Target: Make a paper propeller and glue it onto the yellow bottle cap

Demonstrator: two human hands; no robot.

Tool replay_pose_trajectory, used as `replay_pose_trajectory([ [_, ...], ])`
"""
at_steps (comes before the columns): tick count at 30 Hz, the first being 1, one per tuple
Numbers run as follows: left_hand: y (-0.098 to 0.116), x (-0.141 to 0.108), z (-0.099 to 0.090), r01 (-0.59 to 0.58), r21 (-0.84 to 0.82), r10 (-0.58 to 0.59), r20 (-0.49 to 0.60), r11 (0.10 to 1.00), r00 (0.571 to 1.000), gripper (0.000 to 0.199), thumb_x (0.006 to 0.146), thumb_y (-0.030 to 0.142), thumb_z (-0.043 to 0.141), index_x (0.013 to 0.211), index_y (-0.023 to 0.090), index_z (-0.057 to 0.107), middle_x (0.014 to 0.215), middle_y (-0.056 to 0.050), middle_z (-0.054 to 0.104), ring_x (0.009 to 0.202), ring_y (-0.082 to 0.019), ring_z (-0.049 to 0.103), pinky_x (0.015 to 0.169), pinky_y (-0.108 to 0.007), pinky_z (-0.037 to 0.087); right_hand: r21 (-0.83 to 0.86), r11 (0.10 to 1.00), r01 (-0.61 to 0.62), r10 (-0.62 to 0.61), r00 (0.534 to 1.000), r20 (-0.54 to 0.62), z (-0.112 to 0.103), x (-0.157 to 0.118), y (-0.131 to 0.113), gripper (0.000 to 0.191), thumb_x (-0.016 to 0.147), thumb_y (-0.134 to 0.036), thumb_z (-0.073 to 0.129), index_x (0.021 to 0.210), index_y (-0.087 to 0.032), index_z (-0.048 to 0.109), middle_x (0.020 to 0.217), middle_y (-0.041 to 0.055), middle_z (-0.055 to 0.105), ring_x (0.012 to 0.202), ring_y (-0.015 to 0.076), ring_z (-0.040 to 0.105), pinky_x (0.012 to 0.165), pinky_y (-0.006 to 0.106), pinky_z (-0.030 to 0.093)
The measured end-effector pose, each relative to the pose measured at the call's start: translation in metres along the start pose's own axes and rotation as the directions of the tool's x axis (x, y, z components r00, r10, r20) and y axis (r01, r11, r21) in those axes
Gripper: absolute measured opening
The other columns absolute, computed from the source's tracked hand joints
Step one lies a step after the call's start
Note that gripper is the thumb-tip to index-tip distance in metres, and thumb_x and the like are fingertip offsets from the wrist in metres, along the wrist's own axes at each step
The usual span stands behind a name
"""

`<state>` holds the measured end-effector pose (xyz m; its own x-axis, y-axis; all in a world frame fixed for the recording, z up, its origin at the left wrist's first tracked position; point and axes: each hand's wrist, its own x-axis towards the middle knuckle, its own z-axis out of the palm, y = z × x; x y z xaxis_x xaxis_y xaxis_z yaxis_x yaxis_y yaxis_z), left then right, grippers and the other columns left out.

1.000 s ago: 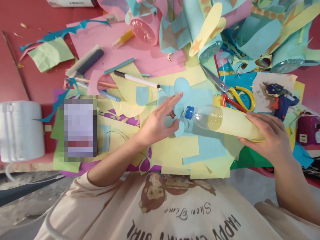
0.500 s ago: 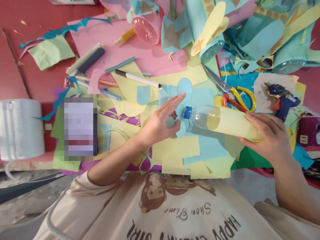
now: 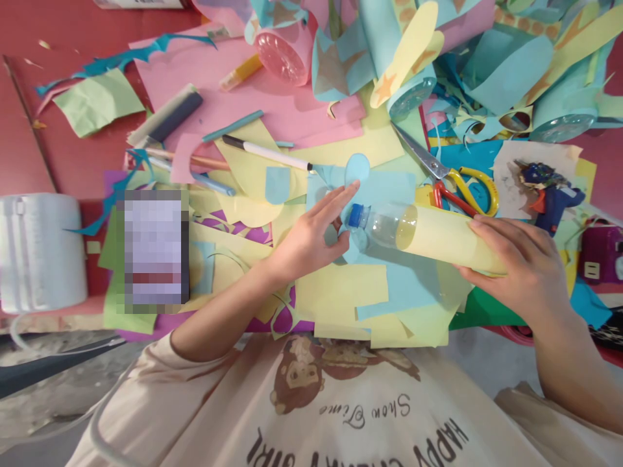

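Observation:
My right hand [image 3: 520, 259] is wrapped around the base end of a clear plastic bottle [image 3: 382, 224] sleeved in pale yellow paper [image 3: 438, 237]. The bottle lies on its side, tilted slightly, with its blue cap [image 3: 357, 215] pointing left. My left hand [image 3: 316, 237] has its fingers stretched out and its thumb apart, beside the cap. A light blue paper cutout with rounded lobes [image 3: 357, 168] lies at my left fingertips, partly hidden by the cap and the hand. Light blue paper [image 3: 394, 188] and yellow sheets [image 3: 341, 295] are underneath.
Scissors [image 3: 440, 170] with yellow and red handles lie beyond the bottle. A blue glue gun [image 3: 552, 198] rests at the right. A black-and-white pen [image 3: 267, 154], a blurred phone [image 3: 153, 250] and a white case [image 3: 41, 253] are leftward. Paper-decorated bottles [image 3: 413, 91] crowd the back.
My right hand has moved the bottle a little to the left, so its cap is closer to my left hand. My left hand has hardly moved.

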<state>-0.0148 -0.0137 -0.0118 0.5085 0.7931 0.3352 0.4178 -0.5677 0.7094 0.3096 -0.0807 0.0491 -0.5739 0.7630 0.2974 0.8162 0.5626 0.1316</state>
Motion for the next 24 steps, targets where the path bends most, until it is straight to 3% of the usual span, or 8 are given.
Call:
replay_pose_trajectory([
  [5,-0.001,-0.002,0.0,0.03,-0.039,-0.03,0.012,0.999,0.999,0.071,0.083,0.016,0.052,0.149,0.032,0.031,0.144,-0.007,0.052,0.074,-0.011,0.066,0.082,-0.034,0.06,-0.002,1.0,0.001,-0.001,1.0,0.011,-0.003,0.003,-0.004,0.069,0.073,-0.024,0.077,0.135,-0.011,0.05,0.112,0.018,0.072,0.096,0.0338,0.069,0.083,0.043,0.055],
  [10,-0.004,0.001,-0.004,0.065,-0.287,-0.075,-0.025,0.956,0.997,0.061,0.092,0.042,0.051,0.148,0.038,0.028,0.152,-0.006,0.043,0.096,-0.02,0.068,0.063,-0.03,0.058,0.035,0.997,-0.073,0.073,0.997,-0.001,-0.002,0.002,-0.008,0.064,0.072,-0.026,0.078,0.13,-0.009,0.055,0.107,0.0199,0.072,0.092,0.0352,0.07,0.083,0.045,0.056],
  [13,-0.006,0.002,-0.007,0.089,-0.363,-0.132,-0.094,0.928,0.987,0.047,0.097,0.047,0.039,0.14,0.03,0.046,0.14,-0.006,0.057,0.098,-0.02,0.068,0.078,-0.036,0.058,0.068,0.992,-0.106,0.106,0.994,-0.007,-0.001,0.001,-0.01,0.063,0.073,-0.03,0.077,0.129,-0.01,0.055,0.104,0.0195,0.073,0.089,0.0341,0.07,0.083,0.045,0.058],
  [17,-0.003,0.002,-0.007,0.107,-0.359,-0.148,-0.088,0.927,0.985,0.04,0.098,0.044,0.039,0.126,0.027,0.063,0.131,-0.003,0.065,0.125,-0.024,0.058,0.105,-0.044,0.049,0.113,0.986,-0.125,0.127,0.992,-0.012,-0.001,-0.001,-0.013,0.061,0.074,-0.031,0.077,0.127,-0.011,0.056,0.098,0.0177,0.073,0.084,0.0321,0.071,0.077,0.043,0.059],
  [24,0.003,0.004,-0.008,0.057,-0.336,-0.086,-0.071,0.94,0.994,0.039,0.099,0.04,0.039,0.13,0.029,0.06,0.134,-0.003,0.063,0.124,-0.022,0.06,0.105,-0.043,0.049,0.167,0.977,-0.135,0.144,0.989,-0.043,0.002,0.0,-0.018,0.058,0.074,-0.028,0.077,0.125,-0.011,0.057,0.094,0.0174,0.074,0.08,0.0313,0.071,0.073,0.044,0.061],
])
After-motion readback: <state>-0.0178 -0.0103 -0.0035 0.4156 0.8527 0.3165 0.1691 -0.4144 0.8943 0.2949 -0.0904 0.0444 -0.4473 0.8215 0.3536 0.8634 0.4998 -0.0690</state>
